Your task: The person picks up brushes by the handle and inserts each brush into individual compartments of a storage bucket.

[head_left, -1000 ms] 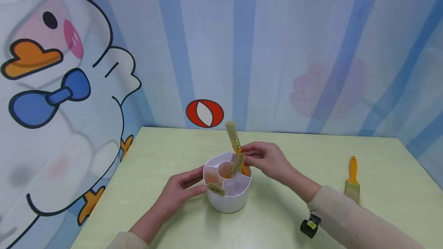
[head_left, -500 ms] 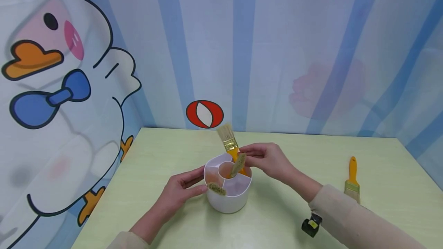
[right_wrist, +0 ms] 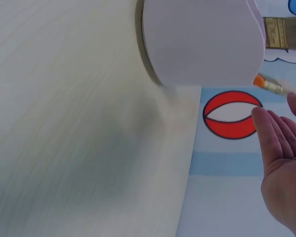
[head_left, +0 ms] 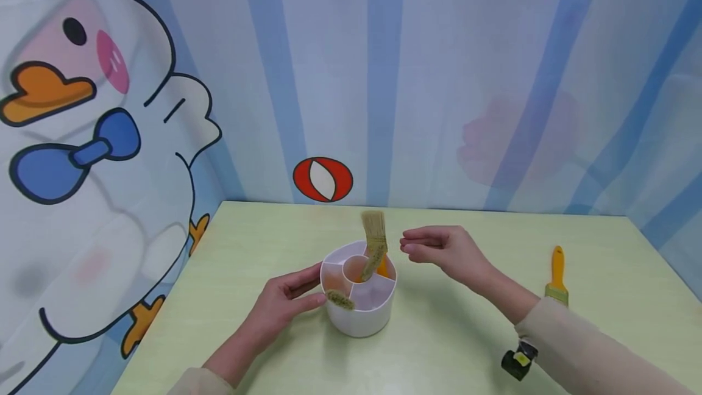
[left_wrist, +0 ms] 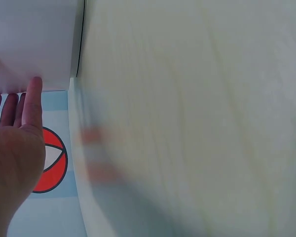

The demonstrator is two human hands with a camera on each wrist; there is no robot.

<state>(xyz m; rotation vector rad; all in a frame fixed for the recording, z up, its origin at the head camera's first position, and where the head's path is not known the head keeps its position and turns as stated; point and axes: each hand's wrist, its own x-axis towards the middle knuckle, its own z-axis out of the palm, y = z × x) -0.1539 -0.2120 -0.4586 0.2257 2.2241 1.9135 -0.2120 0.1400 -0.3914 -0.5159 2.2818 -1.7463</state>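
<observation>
A white round organizer (head_left: 359, 322) with compartments about a central round cup stands on the table. My left hand (head_left: 282, 297) rests against its left side, fingers fairly straight; in the left wrist view the fingertips (left_wrist: 34, 84) meet the white wall. One paintbrush (head_left: 375, 227) stands bristles up in the back right compartment, its orange handle partly hidden. Another brush's bristles (head_left: 373, 263) lean out of the central cup. A third bristle head (head_left: 340, 299) pokes over the front left rim. My right hand (head_left: 446, 252) hovers right of the organizer, apart from the brushes, holding nothing.
A yellow-handled paintbrush (head_left: 557, 270) lies on the pale table (head_left: 439, 346) at the right, its bristles partly hidden by the right sleeve (head_left: 581, 346). A printed duck backdrop (head_left: 439, 78) hangs behind and to the left.
My right hand has let go of the upright paintbrush and drawn back to the right. The brush turned in my fingers, then settled lower in its compartment. The left hand stays at the organizer.
</observation>
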